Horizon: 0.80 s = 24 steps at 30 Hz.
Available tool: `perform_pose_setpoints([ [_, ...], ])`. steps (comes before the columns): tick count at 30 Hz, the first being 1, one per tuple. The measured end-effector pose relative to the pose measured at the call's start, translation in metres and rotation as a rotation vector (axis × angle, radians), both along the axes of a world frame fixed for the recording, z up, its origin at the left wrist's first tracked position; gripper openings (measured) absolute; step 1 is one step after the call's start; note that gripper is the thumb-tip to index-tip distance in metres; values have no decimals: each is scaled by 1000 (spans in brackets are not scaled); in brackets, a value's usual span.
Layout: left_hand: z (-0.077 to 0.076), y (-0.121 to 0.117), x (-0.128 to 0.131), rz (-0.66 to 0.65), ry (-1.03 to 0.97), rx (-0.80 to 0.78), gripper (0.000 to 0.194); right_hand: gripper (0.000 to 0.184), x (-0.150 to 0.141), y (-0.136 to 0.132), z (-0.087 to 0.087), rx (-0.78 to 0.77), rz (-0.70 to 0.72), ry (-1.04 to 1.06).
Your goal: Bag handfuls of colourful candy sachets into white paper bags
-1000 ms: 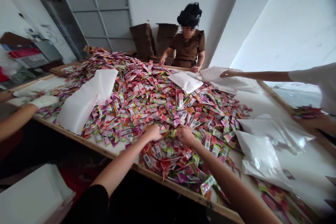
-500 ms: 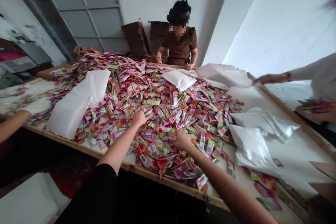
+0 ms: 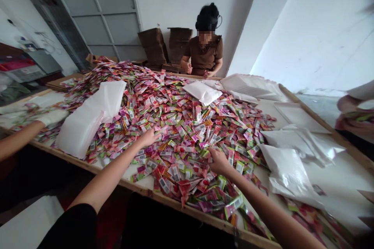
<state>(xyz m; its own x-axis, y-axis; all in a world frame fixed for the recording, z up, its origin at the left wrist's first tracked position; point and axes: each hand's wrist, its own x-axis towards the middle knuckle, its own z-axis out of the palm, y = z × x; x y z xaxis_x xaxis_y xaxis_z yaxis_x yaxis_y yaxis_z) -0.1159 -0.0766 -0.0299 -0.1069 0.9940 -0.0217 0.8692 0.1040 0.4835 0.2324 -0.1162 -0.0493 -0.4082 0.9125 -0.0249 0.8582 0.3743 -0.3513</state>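
A broad heap of small pink, red and green sachets point(image 3: 175, 124) covers the middle of the table. Over its near part is my left hand point(image 3: 149, 137), closed, with a pinkish sachet point(image 3: 160, 129) sticking out past the fingers. My right hand point(image 3: 219, 161) is to the right of it, low on the heap, palm down. Its fingers are curled together among the sachets; whatever they pinch is hidden. Printed labels show on several sachets between the two hands.
Clear plastic bags point(image 3: 84, 118) lie on the heap's left, near a co-worker's gloved hand point(image 3: 55, 117). Filled white bags point(image 3: 289, 171) rest at right. A person in brown point(image 3: 204, 54) works across the table. A wooden rim point(image 3: 146, 190) edges the table; another person holds sachets point(image 3: 359, 116) at far right.
My left hand has drawn back a little, toward the left, with the sachet. My right hand stays low on the heap. The right-hand co-worker's arm has pulled back from the table.
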Motion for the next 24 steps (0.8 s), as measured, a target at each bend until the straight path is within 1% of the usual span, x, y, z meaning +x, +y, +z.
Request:
perform_pose_setpoints([
  [1,6,8,2,-13,2,33,50,32,-7,3,4,43,5,20],
  [3,15,29,13,-5,71,68,59,42,-31,10,9,59,70,46],
  [5,16,50,32,30,175,55,56,43,-62,17,6,54,187,17],
  [7,8,64,53,48,247,23,42,30,-92,23,-4,138,254,-70],
  [9,-5,67,66,50,262,23,29,20,-110,23,-19,197,272,-141],
  [10,-11,66,69,51,264,27,25,19,-113,21,-26,211,287,-160],
  [12,-20,59,63,46,255,43,23,18,-108,15,-39,218,345,-169],
  [13,-21,55,57,39,243,54,25,18,-102,11,-43,219,371,-169],
  [15,-17,49,37,23,204,81,32,16,-87,5,-45,204,380,-146],
  [17,-7,46,15,22,147,108,34,21,-72,3,-40,157,313,-72],
  [18,-1,46,5,34,117,119,32,24,-65,4,-35,115,247,-14],
  [20,9,49,-10,80,66,139,29,18,-56,12,-22,-18,84,129],
  [22,13,55,-16,141,31,151,30,9,-55,23,-9,-132,-57,271],
  [23,11,58,-14,167,17,148,32,9,-58,29,-4,-149,-96,325],
  [24,8,61,-9,187,5,139,35,11,-65,34,-2,-132,-116,363],
])
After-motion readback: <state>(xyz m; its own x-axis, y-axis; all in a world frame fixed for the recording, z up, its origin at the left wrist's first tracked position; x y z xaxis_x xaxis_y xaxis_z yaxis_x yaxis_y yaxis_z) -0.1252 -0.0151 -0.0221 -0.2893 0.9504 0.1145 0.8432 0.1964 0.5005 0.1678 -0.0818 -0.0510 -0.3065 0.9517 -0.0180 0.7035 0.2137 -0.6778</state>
